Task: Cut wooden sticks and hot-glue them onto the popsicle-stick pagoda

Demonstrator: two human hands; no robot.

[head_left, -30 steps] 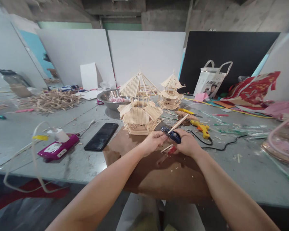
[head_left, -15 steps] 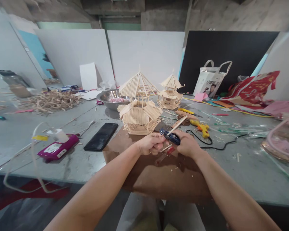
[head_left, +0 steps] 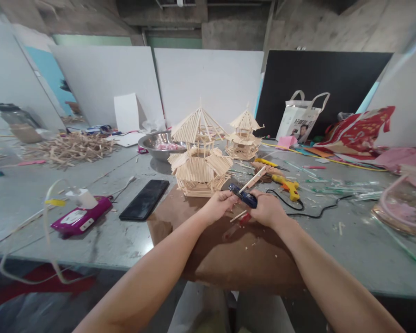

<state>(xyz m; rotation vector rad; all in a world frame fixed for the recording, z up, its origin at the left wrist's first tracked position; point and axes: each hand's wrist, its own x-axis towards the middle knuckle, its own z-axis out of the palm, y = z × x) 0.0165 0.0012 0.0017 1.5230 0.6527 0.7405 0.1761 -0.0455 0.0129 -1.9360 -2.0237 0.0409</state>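
Note:
My right hand [head_left: 268, 209] is wrapped round a dark blue hand tool [head_left: 244, 196] that looks like pliers. A thin wooden stick [head_left: 252, 180] slants up and right across its jaws. My left hand [head_left: 219, 206] is closed in a pinch at the stick's lower end, beside the jaws; its fingertips partly hide that end. Just behind the hands stands a pavilion model built of wooden sticks [head_left: 200, 167], its roof only partly covered with sticks. Below my hands, another short stick [head_left: 238, 216] and a red and clear object [head_left: 241, 222] lie on the brown board [head_left: 225, 263].
A smaller stick pavilion [head_left: 243, 138] and a metal bowl [head_left: 156, 155] stand behind. At right lie a yellow glue gun [head_left: 287, 184] with its black cord and several clear-green strips. A phone [head_left: 144, 200], a purple power strip [head_left: 81, 217] and a stick pile [head_left: 76, 150] are at left.
The view has shifted slightly. The stick's upper end sits a little lower and further left, and my left fingers look more tightly bunched. Both hands keep their hold.

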